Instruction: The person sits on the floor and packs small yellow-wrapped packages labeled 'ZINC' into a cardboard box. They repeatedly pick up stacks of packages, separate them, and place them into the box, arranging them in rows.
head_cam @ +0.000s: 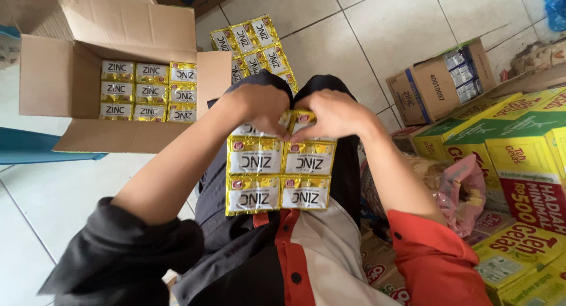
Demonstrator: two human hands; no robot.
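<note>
Tiled floor; both hands, left hand (259, 108) & right hand (333, 112), grip shut on sachet sheet (277, 173) top.

White tiled floor (365, 40) carries open carton (71, 76) and sachet strips (253, 43).

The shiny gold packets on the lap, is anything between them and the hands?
No. Both hands already touch the sheet of gold sachets: the left hand and the right hand grip its far edge, side by side. Nothing visible lies between hands and packets.
</note>
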